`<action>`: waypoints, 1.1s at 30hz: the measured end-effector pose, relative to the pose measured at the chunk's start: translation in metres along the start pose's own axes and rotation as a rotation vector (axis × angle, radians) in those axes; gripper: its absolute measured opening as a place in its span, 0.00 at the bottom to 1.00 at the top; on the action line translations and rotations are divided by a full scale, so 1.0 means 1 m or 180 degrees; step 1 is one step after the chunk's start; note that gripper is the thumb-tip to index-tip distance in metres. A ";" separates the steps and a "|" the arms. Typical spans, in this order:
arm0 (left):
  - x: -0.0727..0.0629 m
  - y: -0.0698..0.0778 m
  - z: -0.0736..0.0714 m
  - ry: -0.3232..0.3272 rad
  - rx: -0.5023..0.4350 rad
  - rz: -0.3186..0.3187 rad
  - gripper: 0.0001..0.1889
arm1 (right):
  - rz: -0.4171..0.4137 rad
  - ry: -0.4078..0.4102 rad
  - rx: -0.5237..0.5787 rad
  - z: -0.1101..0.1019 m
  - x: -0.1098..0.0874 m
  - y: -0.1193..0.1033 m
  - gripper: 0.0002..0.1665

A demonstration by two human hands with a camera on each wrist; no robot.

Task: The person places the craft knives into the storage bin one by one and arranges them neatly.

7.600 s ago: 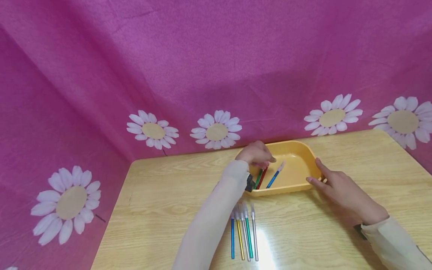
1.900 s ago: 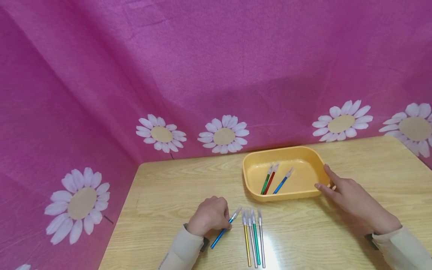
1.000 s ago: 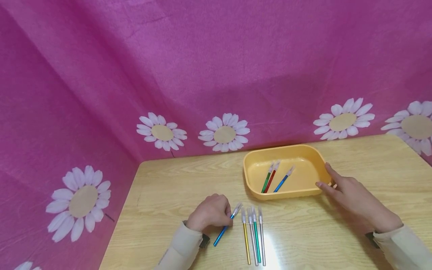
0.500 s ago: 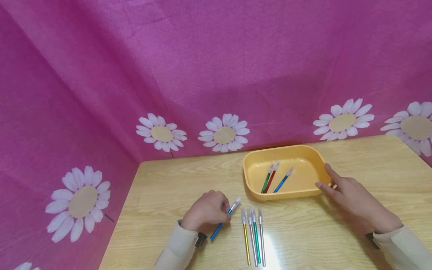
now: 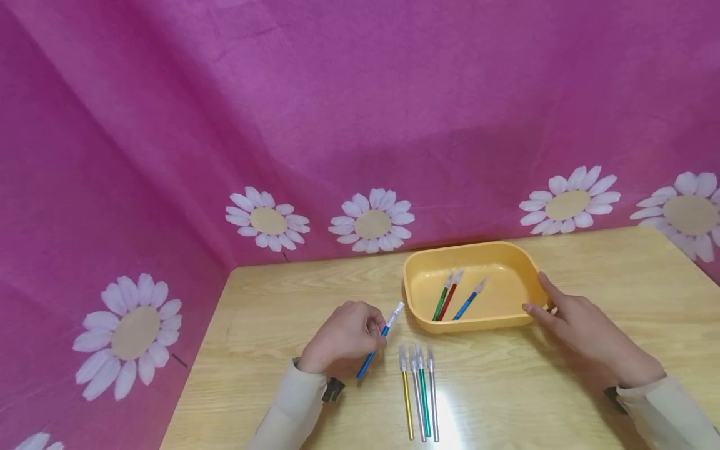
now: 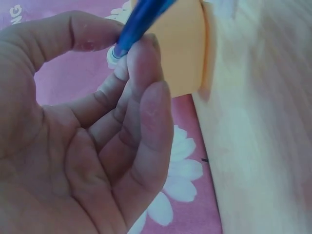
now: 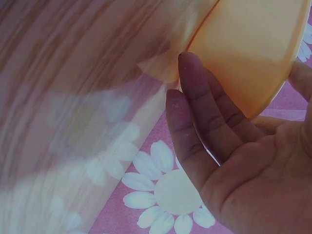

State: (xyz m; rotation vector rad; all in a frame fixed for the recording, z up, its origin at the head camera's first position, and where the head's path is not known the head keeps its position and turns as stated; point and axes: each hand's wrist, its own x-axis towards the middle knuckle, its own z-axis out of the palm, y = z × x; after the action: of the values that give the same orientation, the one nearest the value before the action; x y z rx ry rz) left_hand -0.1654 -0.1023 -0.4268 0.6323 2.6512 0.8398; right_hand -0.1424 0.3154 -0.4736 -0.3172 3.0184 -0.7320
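The left hand (image 5: 345,334) grasps a slim metallic-blue pen with a translucent cap (image 5: 367,364), pinched between thumb and fingertips. The pen slants, cap end up and to the right, just outside the left end of a shallow yellow rectangular tray with rounded corners (image 5: 506,287). The right hand (image 5: 582,328) grasps this tray at its right end — thumb at the rim, fingers along the outer wall.

Inside the tray, towards its left side, lie a green capped pen (image 5: 441,301) and a red capped pen (image 5: 448,301) close together, with a second blue capped pen (image 5: 467,305) slightly apart on their right. In front of the tray, four more lie roughly side by side on the pale wood-grain table (image 5: 281,300) — a gold pen (image 5: 407,400), a silver pen (image 5: 419,400), a metallic-green pen (image 5: 424,400) and another silver pen (image 5: 434,400). Behind hangs magenta cloth printed with white daisies (image 5: 394,94).
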 end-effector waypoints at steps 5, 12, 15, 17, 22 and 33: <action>0.004 0.006 -0.003 0.0135 -0.0028 -0.0016 0.03 | 0.0001 0.0004 -0.0020 -0.001 0.002 -0.001 0.49; 0.013 0.021 -0.008 0.0308 -0.0107 0.0077 0.02 | -0.0036 0.0044 -0.0018 -0.002 0.002 -0.002 0.49; 0.016 0.026 -0.009 0.0317 -0.0212 0.0066 0.02 | -0.0035 0.0037 0.0005 -0.002 0.002 -0.002 0.49; 0.018 0.028 -0.009 0.0315 -0.0263 0.0063 0.02 | -0.0018 0.0030 0.0006 -0.002 0.002 -0.002 0.50; 0.022 0.033 -0.012 0.0365 -0.0316 0.0100 0.02 | -0.0009 0.0048 -0.0024 -0.002 0.002 -0.001 0.50; 0.033 0.048 -0.026 0.0559 -0.0477 0.0371 0.04 | -0.0063 0.0084 -0.0032 0.000 0.002 -0.001 0.48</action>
State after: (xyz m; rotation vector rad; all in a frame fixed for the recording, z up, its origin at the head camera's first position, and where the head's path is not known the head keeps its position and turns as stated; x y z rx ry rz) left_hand -0.1891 -0.0632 -0.3827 0.7098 2.6917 1.1647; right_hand -0.1445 0.3144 -0.4731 -0.3408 3.0490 -0.7283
